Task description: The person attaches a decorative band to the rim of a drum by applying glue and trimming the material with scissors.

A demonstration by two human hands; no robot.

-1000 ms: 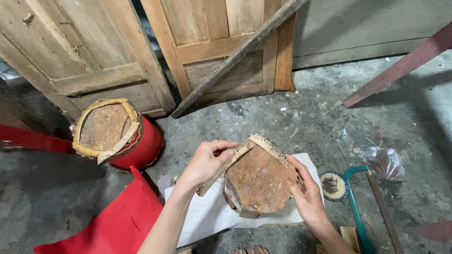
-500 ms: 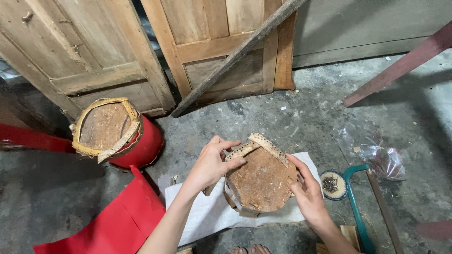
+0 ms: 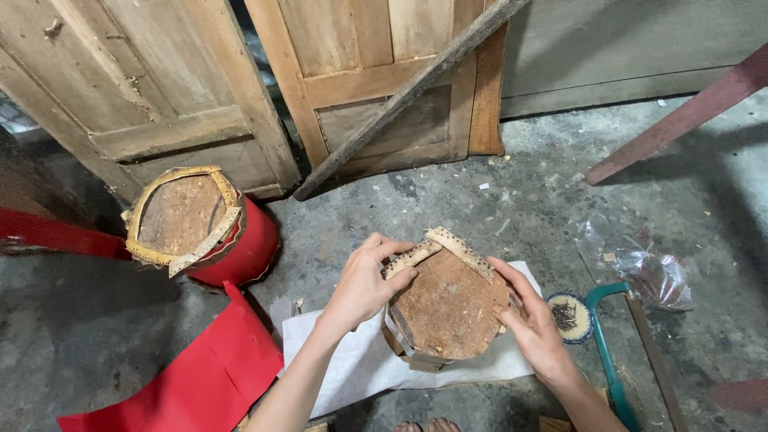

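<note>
Drum [image 3: 448,308], small, round, brown skin on top, sits centre-low on a white sheet [image 3: 344,368] on the concrete floor [image 3: 520,200]. Pale studded strip [image 3: 460,250] runs along its rim from 10 to 1 o'clock. My left hand [image 3: 364,284] is at the drum's 9 o'clock, fingers curled, thumb and forefinger pinching the strip's left end against the rim. My right hand [image 3: 532,328] is at 3 o'clock, fingers spread and laid flat on the drum's side, gripping nothing.

Second drum [image 3: 188,216] is well apart at 10 o'clock, wrapped in red, yellowish rim band half loose. Red sheet [image 3: 200,376] lies at 8 o'clock, touching the white one's left edge. Small round tin [image 3: 570,316] sits just beside my right hand at 3 o'clock, next to a green-framed saw [image 3: 608,360]. Clear plastic bag [image 3: 640,264] lies at 2 o'clock. Wooden doors [image 3: 240,96] stand along 12 o'clock with a pole [image 3: 408,92] leaning across them.
</note>
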